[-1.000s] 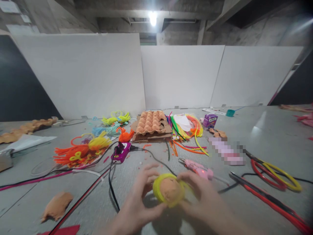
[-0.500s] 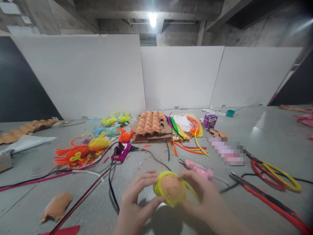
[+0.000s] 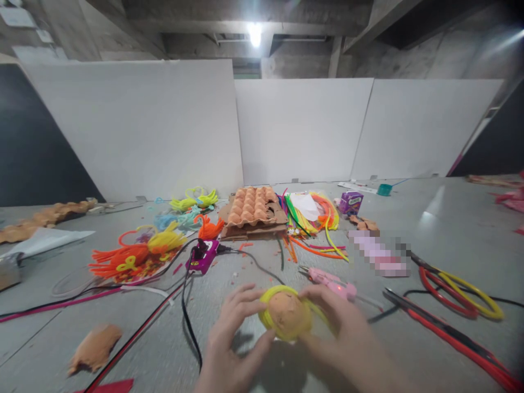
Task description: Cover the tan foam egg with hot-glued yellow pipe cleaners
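Both my hands hold a round tan pulp ball (image 3: pixel 287 315) with yellow pipe cleaner (image 3: pixel 265 316) wound around its edge. My left hand (image 3: pixel 235 333) cups it from the left, fingers curled over the yellow strand. On the other side, my right hand (image 3: pixel 341 327) presses against it, and a loose yellow end runs under those fingers. The underside of the ball is hidden by my hands. Just beyond my right hand lies a pink hot glue gun (image 3: pixel 331 285).
Black and red cables cross the grey floor near a magenta power socket (image 3: pixel 203 256). Further back are a pulp egg tray (image 3: pixel 251 208), bundles of colored pipe cleaners (image 3: pixel 311 224), and orange-yellow pipe cleaner pieces (image 3: pixel 135 256). Red-yellow loops (image 3: pixel 458 292) lie right.
The ball has shifted slightly right and up between my hands, and my left hand has followed it. The objects on the floor stay in place.
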Demonstrator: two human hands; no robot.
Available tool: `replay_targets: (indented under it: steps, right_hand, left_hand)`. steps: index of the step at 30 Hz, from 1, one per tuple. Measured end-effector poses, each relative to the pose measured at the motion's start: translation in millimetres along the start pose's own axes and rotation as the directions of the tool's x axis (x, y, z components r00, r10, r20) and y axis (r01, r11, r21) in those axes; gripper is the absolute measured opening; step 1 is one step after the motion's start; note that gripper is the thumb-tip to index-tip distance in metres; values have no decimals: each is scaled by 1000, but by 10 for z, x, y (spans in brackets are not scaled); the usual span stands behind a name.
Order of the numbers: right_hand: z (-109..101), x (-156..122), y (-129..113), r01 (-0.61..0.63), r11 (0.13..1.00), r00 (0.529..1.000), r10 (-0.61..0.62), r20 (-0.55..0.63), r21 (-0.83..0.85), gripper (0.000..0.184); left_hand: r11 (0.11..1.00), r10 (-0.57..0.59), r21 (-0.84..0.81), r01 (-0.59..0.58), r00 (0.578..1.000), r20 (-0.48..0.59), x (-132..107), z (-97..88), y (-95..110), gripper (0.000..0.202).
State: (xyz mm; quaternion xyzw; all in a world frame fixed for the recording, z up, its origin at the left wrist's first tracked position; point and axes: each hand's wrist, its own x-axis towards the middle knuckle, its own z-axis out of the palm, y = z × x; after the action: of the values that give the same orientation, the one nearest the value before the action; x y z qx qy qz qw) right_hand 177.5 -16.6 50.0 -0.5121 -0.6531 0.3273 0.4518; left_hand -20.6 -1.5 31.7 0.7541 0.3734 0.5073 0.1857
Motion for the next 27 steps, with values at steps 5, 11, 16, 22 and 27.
replay_targets:
  steps: [5,11,16,22,27]
  right_hand:
    - [26,-21,-11,-25,999,1000,25,4,-43,35]
    - [16,-50,-29,-23,992,1000,22,-8,-123,37]
    - [1,-40,-50,55,983,998,-60,-21,-176,36]
    - [-17,-4,-61,71,987,997,-70,16,-145,36]
    - [-25,20,-61,39,992,999,-34,41,-117,34]
  left_hand:
    - [1000,8,5,-8,1000,-14,-16,5,6,29]
    - [999,38,20,-37,998,-51,-17,4,41,26]
    - [999,28,-21,-30,996,-79,-25,16,-1,24]
    - [997,-69,-24,68,997,-29,-30,0,-20,33]
    - [994,-93,-50,102,983,156,68,-42,-36,59]
